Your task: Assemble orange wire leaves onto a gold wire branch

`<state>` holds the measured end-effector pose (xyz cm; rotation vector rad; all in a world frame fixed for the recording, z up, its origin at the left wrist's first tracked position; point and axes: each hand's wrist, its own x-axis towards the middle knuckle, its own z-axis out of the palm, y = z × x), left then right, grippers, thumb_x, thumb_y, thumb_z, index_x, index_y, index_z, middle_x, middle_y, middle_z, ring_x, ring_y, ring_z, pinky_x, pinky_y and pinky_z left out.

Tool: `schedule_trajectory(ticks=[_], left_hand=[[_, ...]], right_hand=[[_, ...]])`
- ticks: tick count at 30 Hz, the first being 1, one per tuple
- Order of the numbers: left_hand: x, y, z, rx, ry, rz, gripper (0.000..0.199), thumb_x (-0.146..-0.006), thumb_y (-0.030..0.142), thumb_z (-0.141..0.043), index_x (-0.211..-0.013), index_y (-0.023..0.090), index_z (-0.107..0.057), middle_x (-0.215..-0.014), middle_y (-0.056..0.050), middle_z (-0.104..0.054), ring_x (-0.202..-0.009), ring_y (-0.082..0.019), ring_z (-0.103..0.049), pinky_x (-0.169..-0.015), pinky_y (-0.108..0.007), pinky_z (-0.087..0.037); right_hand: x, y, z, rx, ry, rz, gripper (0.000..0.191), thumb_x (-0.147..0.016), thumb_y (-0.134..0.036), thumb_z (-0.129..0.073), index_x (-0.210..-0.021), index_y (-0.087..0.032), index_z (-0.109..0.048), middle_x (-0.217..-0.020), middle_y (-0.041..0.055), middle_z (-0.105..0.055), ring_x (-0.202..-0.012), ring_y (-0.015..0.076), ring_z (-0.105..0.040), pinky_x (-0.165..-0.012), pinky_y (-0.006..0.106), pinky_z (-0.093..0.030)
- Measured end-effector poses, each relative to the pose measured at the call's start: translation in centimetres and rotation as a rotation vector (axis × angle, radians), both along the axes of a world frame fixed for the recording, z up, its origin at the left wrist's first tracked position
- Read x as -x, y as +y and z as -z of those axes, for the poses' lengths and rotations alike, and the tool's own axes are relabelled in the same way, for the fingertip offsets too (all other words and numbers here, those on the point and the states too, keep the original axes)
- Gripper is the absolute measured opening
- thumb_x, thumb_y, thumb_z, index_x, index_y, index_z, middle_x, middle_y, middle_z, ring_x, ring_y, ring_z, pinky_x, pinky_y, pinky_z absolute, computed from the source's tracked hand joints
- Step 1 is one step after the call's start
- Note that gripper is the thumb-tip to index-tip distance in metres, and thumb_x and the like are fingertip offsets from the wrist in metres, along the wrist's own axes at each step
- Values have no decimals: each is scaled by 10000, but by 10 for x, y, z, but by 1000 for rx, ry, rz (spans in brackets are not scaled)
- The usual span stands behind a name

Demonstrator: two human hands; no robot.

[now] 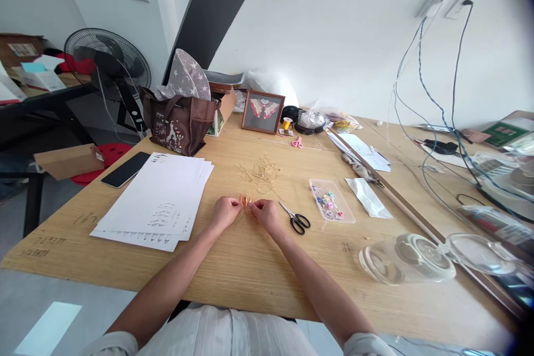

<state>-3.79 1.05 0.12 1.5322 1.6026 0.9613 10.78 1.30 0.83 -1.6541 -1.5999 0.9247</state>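
My left hand (225, 212) and my right hand (266, 216) meet over the wooden table (250, 272), their fingertips pinching a small orange-gold wire piece (246, 203) from either side. A loose tangle of gold wire (261, 174) lies just beyond my hands. Black-handled scissors (295, 218) lie to the right of my right hand, not touching it. A stack of white paper sheets (154, 200) with printed patterns lies to the left of my left hand. My fingers hide part of the small piece.
A clear tray of colourful beads (331, 200) and a white packet (368, 197) lie to the right. Pink scissors (297, 143), a gold thread spool (286, 123), a framed picture (262, 112), a brown bag (179, 122) and a phone (125, 169) stand farther back. Clear plastic containers (406, 258) sit front right.
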Motion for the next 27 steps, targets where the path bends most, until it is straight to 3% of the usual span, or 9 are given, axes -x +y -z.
schedule_trajectory(ticks=[4,8,13,18,23,27], left_hand=[[2,3,-1,-29,-31,-32,171,-658,279,-569,-594,144,-652,-598,-49,-648,-568,-159,-558,-545,-244,-358],[-1,2,-12,-83,-195,-29,179,-676,300,-567,-614,146,-632,-618,-36,-645,-595,-150,-561,-574,-238,-386],[-12,-7,-25,29,-381,7,200,-669,342,-612,-684,147,-654,-652,-36,-668,-578,-135,-560,-552,-226,-396],[-21,-13,-22,-36,-310,55,261,-669,389,-632,-721,139,-689,-700,-50,-685,-620,-148,-583,-592,-239,-421],[-23,-16,-24,106,-356,86,303,-670,413,-635,-766,135,-704,-628,-36,-669,-515,-117,-531,-475,-213,-366],[-22,-16,-24,76,-332,85,270,-665,395,-638,-757,150,-705,-653,-38,-677,-572,-144,-560,-492,-223,-384]], right_hand=[[-6,-6,-1,-99,78,-9,238,-713,-344,-519,-567,-171,-594,-512,-12,-543,-453,103,-448,-424,202,-285],[-7,-14,-6,-132,189,-46,237,-753,-355,-499,-652,-166,-600,-526,-7,-538,-473,111,-470,-447,207,-327],[-4,-18,-11,-83,481,-36,259,-717,-408,-567,-759,-154,-592,-583,3,-567,-481,106,-493,-458,209,-369],[-7,-17,-10,-4,635,-18,296,-669,-441,-625,-680,-147,-596,-513,-26,-509,-442,78,-415,-436,202,-313],[-8,-17,-4,76,817,-2,284,-615,-418,-680,-691,-149,-627,-528,-27,-506,-468,74,-398,-442,199,-295],[-6,-17,-3,111,829,37,290,-595,-422,-688,-695,-156,-632,-565,-10,-542,-473,78,-399,-435,202,-296]])
